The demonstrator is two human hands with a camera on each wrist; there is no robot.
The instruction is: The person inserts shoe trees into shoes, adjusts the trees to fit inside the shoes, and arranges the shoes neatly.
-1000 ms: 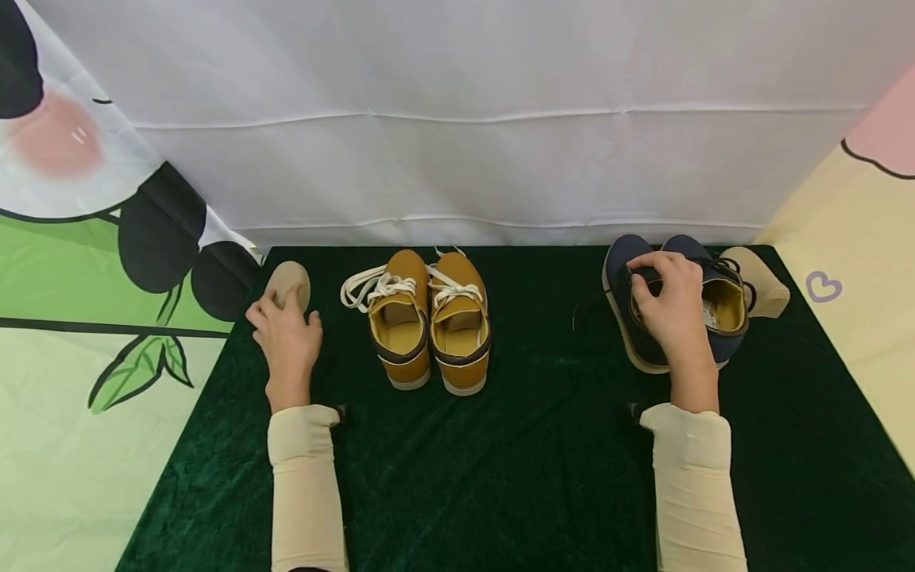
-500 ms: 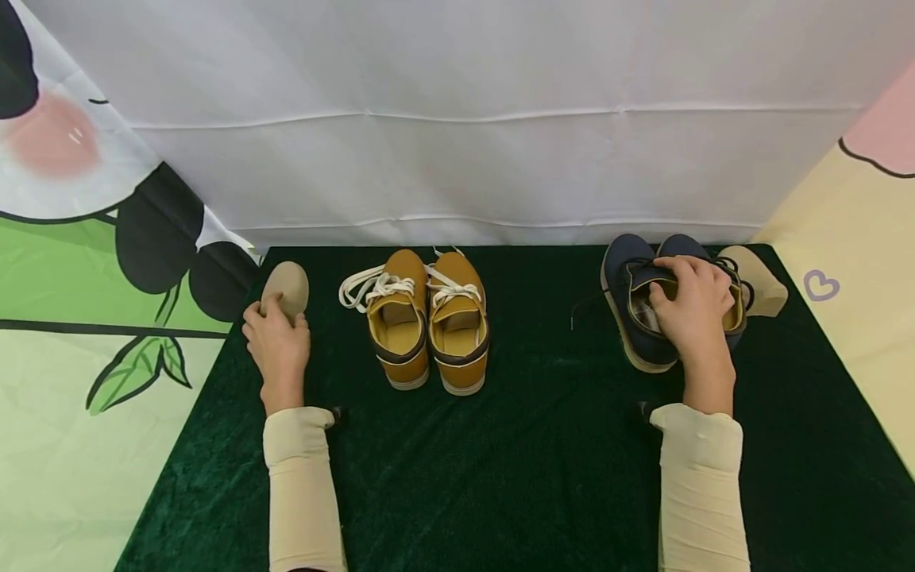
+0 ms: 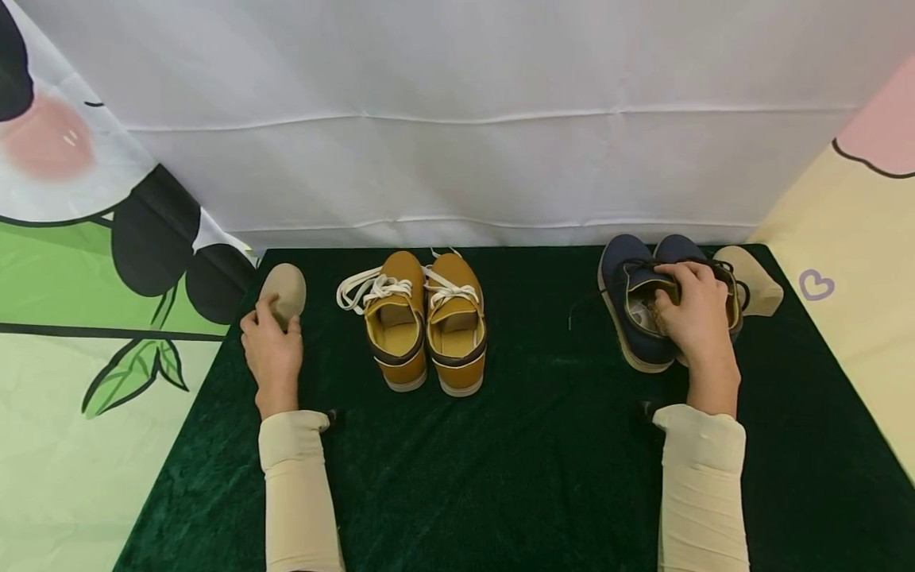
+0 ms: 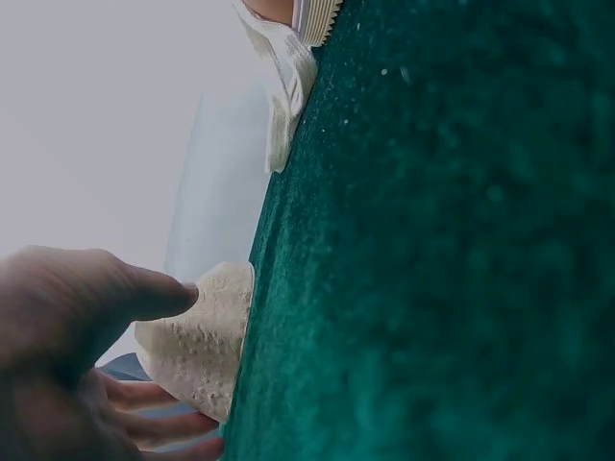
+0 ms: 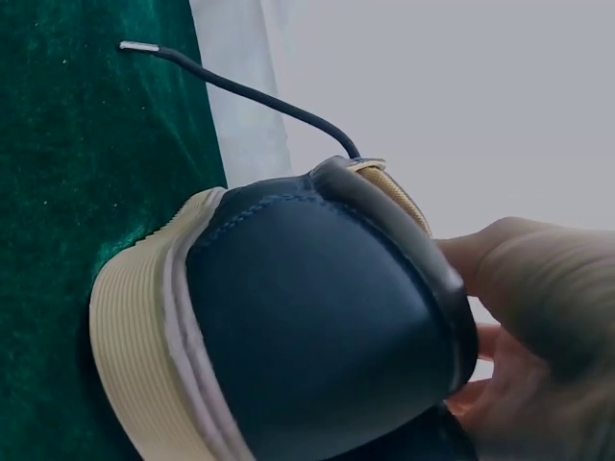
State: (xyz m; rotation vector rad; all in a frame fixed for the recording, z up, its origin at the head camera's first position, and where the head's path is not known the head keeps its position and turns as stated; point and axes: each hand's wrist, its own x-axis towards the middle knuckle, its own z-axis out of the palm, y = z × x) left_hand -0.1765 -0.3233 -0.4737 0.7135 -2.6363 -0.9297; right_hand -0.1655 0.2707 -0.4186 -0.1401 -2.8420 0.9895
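At the left edge of the dark green cloth stands a beige moulded shoe insert (image 3: 284, 287) with a pitted surface. My left hand (image 3: 274, 357) holds it between the thumb on one side and the fingers on the other, as the left wrist view shows. At the right, my right hand (image 3: 693, 314) grips the adjoining walls of a pair of navy lace-up shoes (image 3: 646, 348), thumb in the left shoe and fingers over the right one. It partly hides the right shoe. In the right wrist view a navy heel (image 5: 307, 317) fills the middle.
A pair of tan shoes (image 3: 457, 357) with white laces stands between my hands. Another beige insert (image 3: 754, 282) lies beside the navy shoes. White cloth (image 3: 443, 183) hangs behind the green cloth (image 3: 500, 477), with printed panels on both sides.
My right hand has shifted right from the left navy shoe to between both shoes. My left hand has drawn back slightly, its thumb closer to the insert. The tan shoes stay put.
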